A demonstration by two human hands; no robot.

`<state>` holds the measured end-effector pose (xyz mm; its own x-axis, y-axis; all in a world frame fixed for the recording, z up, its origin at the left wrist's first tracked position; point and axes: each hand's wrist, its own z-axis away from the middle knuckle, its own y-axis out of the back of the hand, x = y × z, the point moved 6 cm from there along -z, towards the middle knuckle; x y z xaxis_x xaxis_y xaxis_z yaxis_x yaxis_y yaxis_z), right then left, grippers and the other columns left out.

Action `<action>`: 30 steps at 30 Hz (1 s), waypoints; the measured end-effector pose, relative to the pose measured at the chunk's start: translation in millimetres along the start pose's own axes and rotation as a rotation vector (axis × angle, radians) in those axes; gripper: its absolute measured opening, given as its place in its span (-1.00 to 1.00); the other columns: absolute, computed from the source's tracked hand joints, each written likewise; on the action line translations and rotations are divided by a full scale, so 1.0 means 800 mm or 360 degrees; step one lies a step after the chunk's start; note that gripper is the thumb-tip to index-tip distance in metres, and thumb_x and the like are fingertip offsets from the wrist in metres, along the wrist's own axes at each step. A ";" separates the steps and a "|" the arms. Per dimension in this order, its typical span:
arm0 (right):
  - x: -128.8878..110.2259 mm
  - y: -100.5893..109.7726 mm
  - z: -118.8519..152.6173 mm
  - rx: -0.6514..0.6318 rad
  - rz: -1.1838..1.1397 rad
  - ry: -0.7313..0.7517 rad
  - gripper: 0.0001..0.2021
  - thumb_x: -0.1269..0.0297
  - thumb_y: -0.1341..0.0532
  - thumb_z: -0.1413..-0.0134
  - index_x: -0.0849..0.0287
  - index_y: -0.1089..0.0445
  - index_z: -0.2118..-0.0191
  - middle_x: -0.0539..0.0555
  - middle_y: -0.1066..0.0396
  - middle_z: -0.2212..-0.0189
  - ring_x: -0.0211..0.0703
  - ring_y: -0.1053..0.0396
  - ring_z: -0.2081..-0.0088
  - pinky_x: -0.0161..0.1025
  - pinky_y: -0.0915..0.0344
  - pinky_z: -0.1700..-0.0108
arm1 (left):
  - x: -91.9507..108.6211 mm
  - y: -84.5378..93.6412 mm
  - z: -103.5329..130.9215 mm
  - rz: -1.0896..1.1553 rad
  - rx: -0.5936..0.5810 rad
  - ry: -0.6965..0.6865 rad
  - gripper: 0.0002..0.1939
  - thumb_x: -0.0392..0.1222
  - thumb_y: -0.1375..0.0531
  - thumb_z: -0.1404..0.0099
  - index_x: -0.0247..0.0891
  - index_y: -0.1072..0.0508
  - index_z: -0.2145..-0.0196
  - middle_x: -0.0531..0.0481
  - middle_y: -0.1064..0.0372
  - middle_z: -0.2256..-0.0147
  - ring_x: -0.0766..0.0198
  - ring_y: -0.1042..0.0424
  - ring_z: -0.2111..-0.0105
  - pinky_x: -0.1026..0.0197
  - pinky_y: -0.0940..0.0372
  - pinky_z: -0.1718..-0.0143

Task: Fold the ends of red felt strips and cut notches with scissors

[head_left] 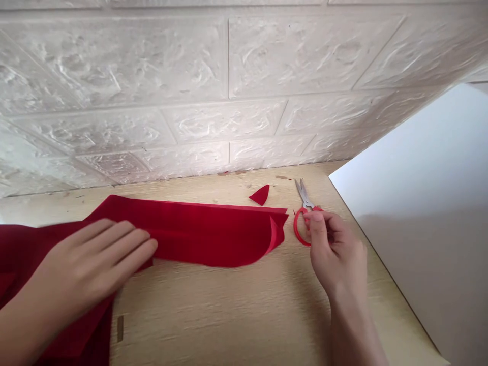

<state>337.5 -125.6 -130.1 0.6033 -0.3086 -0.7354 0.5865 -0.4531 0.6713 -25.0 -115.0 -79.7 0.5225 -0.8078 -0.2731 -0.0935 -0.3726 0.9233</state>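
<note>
The left hand (pixel 95 259) lies on the red fabric (pixel 206 236), fingers extended and held together, covering part of the cloth. The fabric stretches across the wooden tabletop (pixel 198 315), its right end curled up. The right hand (pixel 337 249) pinches one red handle of the small scissors (pixel 306 203) between thumb and fingers; the metal blades are slightly parted and point toward the textured brick-pattern wall (pixel 198 66). A small triangular red scrap (pixel 260 195) lies between the fabric and that wall, left of the blades. A large white panel (pixel 423 203) borders the tabletop on the right, beyond the right hand.
</note>
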 end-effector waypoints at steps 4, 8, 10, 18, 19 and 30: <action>0.001 0.004 0.006 0.0017 -0.0097 -0.0066 -0.35 -0.36 0.03 -0.30 0.08 -0.56 0.24 0.15 -0.61 0.25 0.00 -0.52 0.26 -0.06 -0.34 0.16 | 0.023 -0.013 0.006 0.0090 -0.0232 0.0061 -0.41 0.03 0.18 -0.59 -0.17 -0.56 0.33 -0.10 -0.56 0.31 0.01 -0.46 0.28 -0.09 -0.28 0.18; 0.000 0.007 0.009 0.0081 -0.0291 -0.0111 -0.31 -0.36 0.09 -0.33 0.10 -0.56 0.25 0.14 -0.59 0.26 -0.05 -0.48 0.28 -0.10 -0.32 0.19 | 0.036 -0.014 -0.019 0.0237 -0.0225 0.0070 -0.40 0.28 0.04 -0.50 -0.24 -0.57 0.25 -0.11 -0.56 0.27 0.01 -0.48 0.26 -0.06 -0.30 0.17; 0.000 0.008 0.009 0.0106 -0.0360 -0.0131 -0.31 -0.35 0.09 -0.34 0.12 -0.55 0.28 0.14 -0.58 0.28 -0.07 -0.46 0.29 -0.11 -0.31 0.22 | 0.041 -0.018 -0.032 0.0243 -0.0215 0.0076 -0.51 0.18 -0.04 -0.51 -0.26 -0.58 0.17 -0.11 -0.57 0.19 0.00 -0.48 0.18 -0.05 -0.31 0.11; 0.001 -0.001 0.008 0.0019 -0.0430 -0.0080 -0.34 -0.32 0.05 -0.36 0.16 -0.54 0.27 0.14 -0.57 0.29 -0.10 -0.48 0.30 -0.14 -0.35 0.22 | 0.030 -0.073 -0.049 0.0402 -0.0351 0.0268 -0.34 0.25 -0.03 -0.47 -0.28 -0.35 -0.28 -0.29 -0.28 -0.30 -0.20 -0.24 -0.29 -0.23 -0.27 -0.22; 0.000 -0.003 0.008 -0.0003 -0.0426 -0.0064 -0.35 -0.30 0.04 -0.36 0.16 -0.54 0.27 0.14 -0.57 0.28 -0.10 -0.49 0.29 -0.14 -0.37 0.21 | 0.025 -0.079 -0.051 0.0447 -0.0379 0.0283 -0.33 0.26 -0.03 -0.47 -0.28 -0.33 -0.30 -0.28 -0.26 -0.31 -0.20 -0.22 -0.31 -0.24 -0.26 -0.24; -0.019 0.007 0.023 -0.0430 0.0050 0.0756 -0.81 0.17 -0.18 -0.37 0.08 -0.48 0.24 0.03 -0.52 0.38 -0.17 -0.47 0.38 -0.21 -0.38 0.34 | -0.008 -0.111 -0.093 0.0626 -0.0396 0.0416 -0.61 -0.02 0.01 -0.54 -0.26 -0.47 -0.09 -0.20 -0.44 -0.05 -0.04 -0.42 -0.03 -0.13 -0.41 -0.03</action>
<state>321.6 -138.5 -117.1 0.7639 0.1217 -0.6337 0.6443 -0.1995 0.7383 42.7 -42.6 -139.7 0.6849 -0.7122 0.1539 -0.1376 0.0810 0.9872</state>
